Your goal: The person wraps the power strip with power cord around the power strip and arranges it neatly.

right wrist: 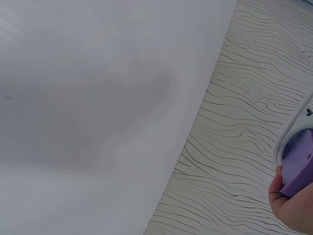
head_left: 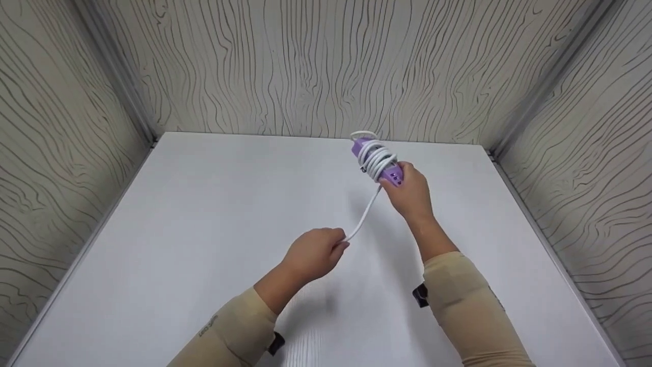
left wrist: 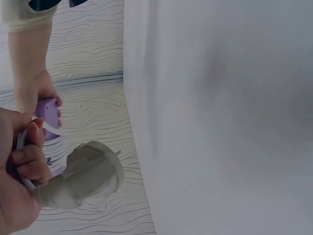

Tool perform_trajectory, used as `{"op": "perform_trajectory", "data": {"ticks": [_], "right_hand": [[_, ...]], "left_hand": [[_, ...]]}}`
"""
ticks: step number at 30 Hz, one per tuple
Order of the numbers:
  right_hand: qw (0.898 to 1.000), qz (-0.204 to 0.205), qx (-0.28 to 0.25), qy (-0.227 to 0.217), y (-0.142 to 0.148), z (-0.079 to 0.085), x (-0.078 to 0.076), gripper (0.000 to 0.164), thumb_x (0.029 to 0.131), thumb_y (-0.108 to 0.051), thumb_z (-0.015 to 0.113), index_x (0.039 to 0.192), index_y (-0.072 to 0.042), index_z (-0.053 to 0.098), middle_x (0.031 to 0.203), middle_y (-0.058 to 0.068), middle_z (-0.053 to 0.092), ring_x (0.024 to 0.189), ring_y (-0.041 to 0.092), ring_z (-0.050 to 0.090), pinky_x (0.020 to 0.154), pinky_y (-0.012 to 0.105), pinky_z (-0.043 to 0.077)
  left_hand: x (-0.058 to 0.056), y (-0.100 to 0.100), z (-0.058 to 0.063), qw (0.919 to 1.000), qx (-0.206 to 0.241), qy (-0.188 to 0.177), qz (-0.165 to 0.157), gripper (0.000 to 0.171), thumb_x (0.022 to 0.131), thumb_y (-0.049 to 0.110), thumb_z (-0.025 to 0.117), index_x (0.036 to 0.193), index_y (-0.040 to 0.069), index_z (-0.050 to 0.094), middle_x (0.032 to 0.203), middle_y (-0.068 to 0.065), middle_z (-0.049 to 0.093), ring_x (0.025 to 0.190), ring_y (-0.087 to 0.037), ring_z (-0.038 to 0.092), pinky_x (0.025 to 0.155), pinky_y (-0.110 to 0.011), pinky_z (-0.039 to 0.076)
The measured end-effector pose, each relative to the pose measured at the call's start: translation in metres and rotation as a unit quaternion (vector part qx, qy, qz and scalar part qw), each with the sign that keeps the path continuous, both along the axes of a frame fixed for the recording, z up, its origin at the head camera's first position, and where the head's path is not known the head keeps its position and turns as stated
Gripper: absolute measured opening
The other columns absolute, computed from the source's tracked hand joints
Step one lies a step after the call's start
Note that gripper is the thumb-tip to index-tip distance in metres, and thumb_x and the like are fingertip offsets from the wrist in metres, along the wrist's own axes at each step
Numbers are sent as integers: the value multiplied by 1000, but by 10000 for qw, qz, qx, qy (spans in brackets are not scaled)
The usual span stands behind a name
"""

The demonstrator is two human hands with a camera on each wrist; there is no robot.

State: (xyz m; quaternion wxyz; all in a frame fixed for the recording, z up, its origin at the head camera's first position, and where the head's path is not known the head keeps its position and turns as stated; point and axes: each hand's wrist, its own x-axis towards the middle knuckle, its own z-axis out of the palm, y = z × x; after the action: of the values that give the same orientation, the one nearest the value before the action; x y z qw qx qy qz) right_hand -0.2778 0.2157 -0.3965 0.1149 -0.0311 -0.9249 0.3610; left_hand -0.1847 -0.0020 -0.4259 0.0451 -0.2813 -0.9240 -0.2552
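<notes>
My right hand (head_left: 411, 191) grips the near end of a purple power strip (head_left: 393, 175), held up over the table's far right part. White cord (head_left: 377, 160) is wound several times around the strip's middle, with a loose loop at its far end. From the windings a free length of cord (head_left: 364, 214) runs down to my left hand (head_left: 311, 255), whose fingers curl round it. In the left wrist view a pale plug (left wrist: 93, 174) sticks out beyond the left hand's fingers. The right wrist view catches only a corner of the strip (right wrist: 299, 164) and part of the right hand.
Below both hands lies a white table (head_left: 204, 214), with their shadows on it. Wood-grain panels (head_left: 305, 66) stand behind it and at both sides, joined by grey corner posts (head_left: 114, 71). Dark wrist-worn pieces (head_left: 420, 295) show under the sleeves.
</notes>
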Motion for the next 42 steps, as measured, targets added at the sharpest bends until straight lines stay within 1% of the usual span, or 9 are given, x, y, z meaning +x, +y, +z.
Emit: {"op": "perform_trajectory", "data": {"ticks": [6,12,16,21,24,28,36,38,42], "right_hand": [[9932,195,1072,406,-2,-10,2,58,83,-31,65,127,-1,43,113,17,55,101,31,48,85,45,40],[9822,582,1687,593,-5,-16,5,60,81,-30,67,126,2,42,110,19,55,96,32,46,83,44,40],[9751,891,2000,344,-2,-22,5,58,81,-28,67,125,2,43,112,19,55,98,32,45,85,44,39],[9555,1513,2516,-283,-1,-28,8,59,81,-32,67,128,-4,45,118,13,55,96,28,47,83,42,40],[9471,1800,2573,-658,-3,-29,11,60,81,-34,67,131,-8,43,123,11,52,98,26,48,85,42,41],[9439,2048,2420,-921,-6,-27,16,59,81,-33,68,131,-13,43,123,7,52,101,25,49,89,42,41],[9319,2935,2018,-690,-11,-22,22,51,78,-26,71,122,-10,50,111,4,57,98,20,51,87,39,43],[9243,3210,1969,-615,-13,-20,24,50,76,-24,72,119,-10,51,107,2,58,94,17,52,85,37,44],[9031,3795,1934,-554,-18,-16,29,48,72,-23,75,114,-12,54,101,-4,58,89,12,52,82,33,45]], "left_hand": [[-6,-10,15,9989,161,170,396,15,89,25,57,76,16,57,59,9,47,54,-9,41,48,-23,36],[-10,-14,30,9971,12,498,572,14,88,25,58,78,16,60,63,8,51,57,-10,45,52,-24,39],[-14,-17,37,9948,-161,807,605,11,86,25,61,79,16,62,65,7,51,58,-9,44,52,-24,40],[-20,-20,43,9907,-320,1195,569,12,86,26,63,82,15,61,70,5,52,59,-9,44,52,-25,40],[-22,-21,46,9896,-392,1275,530,14,86,29,62,86,15,62,72,4,53,60,-9,44,53,-24,40],[-27,-22,49,9886,-387,1330,586,15,87,30,62,88,15,63,74,5,53,62,-9,46,55,-24,42],[-38,-30,56,9871,-133,1453,660,14,87,30,60,88,16,63,77,5,55,66,-10,51,60,-25,46],[-41,-31,58,9873,-98,1451,639,15,87,30,61,88,16,64,77,4,56,67,-10,52,62,-26,47],[-45,-35,59,9891,68,1339,609,15,86,30,62,90,15,65,79,4,57,69,-9,54,64,-27,47]]}}
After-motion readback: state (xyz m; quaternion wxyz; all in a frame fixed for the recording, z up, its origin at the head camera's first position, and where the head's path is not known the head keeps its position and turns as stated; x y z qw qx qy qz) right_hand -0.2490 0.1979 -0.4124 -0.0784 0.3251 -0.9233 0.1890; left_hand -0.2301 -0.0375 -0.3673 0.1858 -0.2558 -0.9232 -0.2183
